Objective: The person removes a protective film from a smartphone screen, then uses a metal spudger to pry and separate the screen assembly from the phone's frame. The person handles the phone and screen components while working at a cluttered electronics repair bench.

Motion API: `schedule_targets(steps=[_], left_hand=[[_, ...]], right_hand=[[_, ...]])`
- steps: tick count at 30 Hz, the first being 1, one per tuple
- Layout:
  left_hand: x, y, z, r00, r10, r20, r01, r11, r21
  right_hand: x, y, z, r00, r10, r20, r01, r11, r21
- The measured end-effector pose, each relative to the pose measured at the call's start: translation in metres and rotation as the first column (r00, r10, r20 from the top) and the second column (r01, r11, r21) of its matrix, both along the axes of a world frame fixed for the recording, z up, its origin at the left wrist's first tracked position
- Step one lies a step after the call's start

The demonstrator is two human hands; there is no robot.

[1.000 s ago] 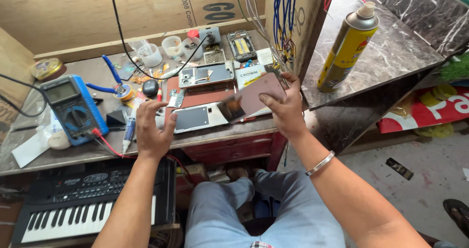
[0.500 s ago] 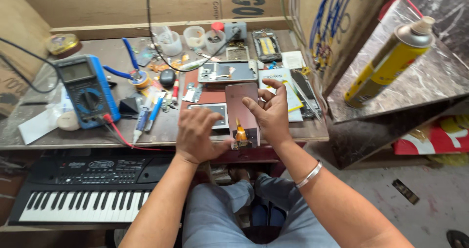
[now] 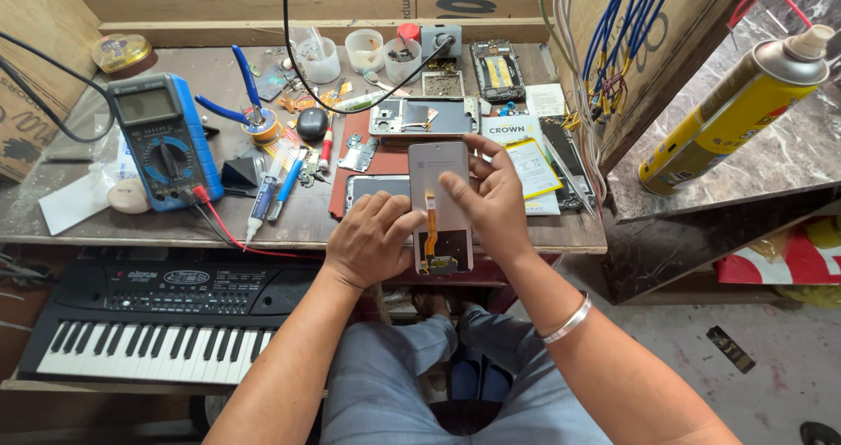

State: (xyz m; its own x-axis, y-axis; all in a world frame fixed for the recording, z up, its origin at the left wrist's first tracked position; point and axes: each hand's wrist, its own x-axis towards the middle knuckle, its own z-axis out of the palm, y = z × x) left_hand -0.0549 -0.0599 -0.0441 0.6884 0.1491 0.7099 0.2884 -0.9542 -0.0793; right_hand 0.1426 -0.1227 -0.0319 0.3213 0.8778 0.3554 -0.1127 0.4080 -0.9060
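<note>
You've got the phone screen panel point(image 3: 440, 207) pinched btwn both hands at the bench's point(image 3: 289, 226) front edge, long axis pointing away from you, left hand point(image 3: 372, 239) gripping its left side, right hand point(image 3: 492, 201) closed on the right, closer to its top.

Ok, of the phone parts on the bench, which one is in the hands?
The grey screen panel with the orange flex cable, gripped by the left hand and right hand at the bench edge. The opened phone body and circuit-board phone lie untouched farther back.
</note>
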Motion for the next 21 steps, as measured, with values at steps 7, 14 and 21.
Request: schedule_targets(steps=[7, 14, 21], left_hand=[[0.005, 0.005, -0.005, 0.998, -0.029, 0.059, 0.029, 1.0, -0.005], [0.01, 0.003, -0.008, 0.987, 0.019, 0.157, -0.014, 0.999, -0.032], [0.008, 0.001, -0.012, 0.983, 0.036, 0.178, -0.023, 0.997, -0.079]], right_hand=[[0.018, -0.011, -0.009, 0.959, 0.119, 0.257, -0.14, 0.988, 0.063], [0.022, -0.012, -0.013, 0.965, 0.175, 0.194, -0.182, 0.983, 0.018], [0.024, -0.013, -0.01, 0.973, 0.19, 0.13, -0.191, 0.982, -0.007]])
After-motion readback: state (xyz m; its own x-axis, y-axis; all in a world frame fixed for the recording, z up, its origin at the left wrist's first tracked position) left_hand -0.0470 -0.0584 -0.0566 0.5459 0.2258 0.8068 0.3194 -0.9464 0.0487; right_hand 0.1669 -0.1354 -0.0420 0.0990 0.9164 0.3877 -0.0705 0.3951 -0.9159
